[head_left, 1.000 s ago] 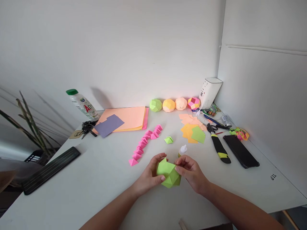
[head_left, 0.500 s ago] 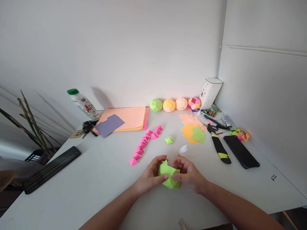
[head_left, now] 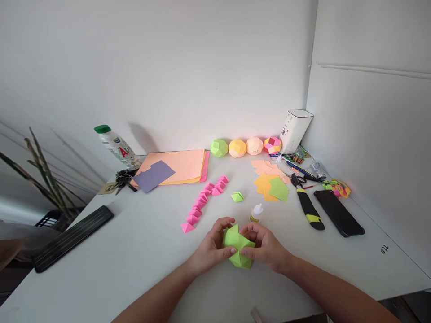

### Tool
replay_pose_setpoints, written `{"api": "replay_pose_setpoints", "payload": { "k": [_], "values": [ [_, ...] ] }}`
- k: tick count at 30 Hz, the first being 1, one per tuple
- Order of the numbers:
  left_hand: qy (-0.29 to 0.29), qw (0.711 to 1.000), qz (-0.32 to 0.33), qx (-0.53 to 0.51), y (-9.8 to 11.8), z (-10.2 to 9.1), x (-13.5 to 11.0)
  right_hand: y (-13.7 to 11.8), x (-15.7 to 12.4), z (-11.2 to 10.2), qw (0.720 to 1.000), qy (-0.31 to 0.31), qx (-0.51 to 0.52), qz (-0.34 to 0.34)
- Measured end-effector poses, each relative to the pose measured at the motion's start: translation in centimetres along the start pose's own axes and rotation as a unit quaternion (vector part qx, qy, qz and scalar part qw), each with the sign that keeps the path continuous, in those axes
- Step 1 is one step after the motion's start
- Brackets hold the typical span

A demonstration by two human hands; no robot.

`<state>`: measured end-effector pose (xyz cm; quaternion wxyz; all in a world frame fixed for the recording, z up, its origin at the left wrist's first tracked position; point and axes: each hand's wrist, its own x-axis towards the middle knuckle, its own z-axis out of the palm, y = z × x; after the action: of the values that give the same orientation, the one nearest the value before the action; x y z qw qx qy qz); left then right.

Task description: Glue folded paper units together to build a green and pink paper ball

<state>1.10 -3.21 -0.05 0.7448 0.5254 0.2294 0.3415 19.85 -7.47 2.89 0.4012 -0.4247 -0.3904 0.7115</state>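
Note:
Between both hands is a green folded-paper polyhedron [head_left: 237, 242], partly assembled, with a pointed flap sticking up at its top. My left hand [head_left: 215, 246] grips its left side, thumb on the front face. On the right side, my right hand [head_left: 264, 246] pinches the paper with its thumb in front and its fingers behind. Just beyond the hands stands a small glue bottle [head_left: 256, 213] with a white nozzle. A single green folded-paper piece [head_left: 237, 197] lies farther back, beside a diagonal row of pink folded-paper pieces [head_left: 201, 201].
Several finished paper balls [head_left: 237, 148] line the wall. Orange paper pieces [head_left: 266, 186], a utility knife [head_left: 309, 208], scissors [head_left: 298, 180] and a black phone [head_left: 338, 213] lie right. Coloured sheets [head_left: 182, 163], a bottle [head_left: 117, 146], keys [head_left: 125, 177] and a dark ruler-like strip [head_left: 74, 237] are left.
The green polyhedron has turned slightly in my hands, its top flap shifting right. My right hand has moved a little, showing more of the glue bottle.

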Motion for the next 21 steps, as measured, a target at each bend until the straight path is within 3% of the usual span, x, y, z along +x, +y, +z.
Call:
{"api": "replay_pose_setpoints", "payload": {
  "k": [7,12,17,21],
  "values": [
    [-0.011,0.996,0.02,0.085,-0.28,-0.24,-0.28,-0.48,-0.05,0.18,1.0,-0.004,0.008,-0.02],
    [-0.006,0.999,-0.019,0.033,0.09,-0.01,-0.35,-0.7,-0.13,-0.08,0.999,-0.033,0.029,-0.016],
    [-0.009,0.999,-0.031,-0.01,0.37,0.19,-0.22,-0.58,0.02,-0.54,0.999,0.002,0.026,-0.027],
    [0.003,1.0,-0.005,0.022,-0.12,-0.02,-0.12,-0.5,0.18,-0.65,0.999,0.016,0.027,-0.036]
  ]
}}
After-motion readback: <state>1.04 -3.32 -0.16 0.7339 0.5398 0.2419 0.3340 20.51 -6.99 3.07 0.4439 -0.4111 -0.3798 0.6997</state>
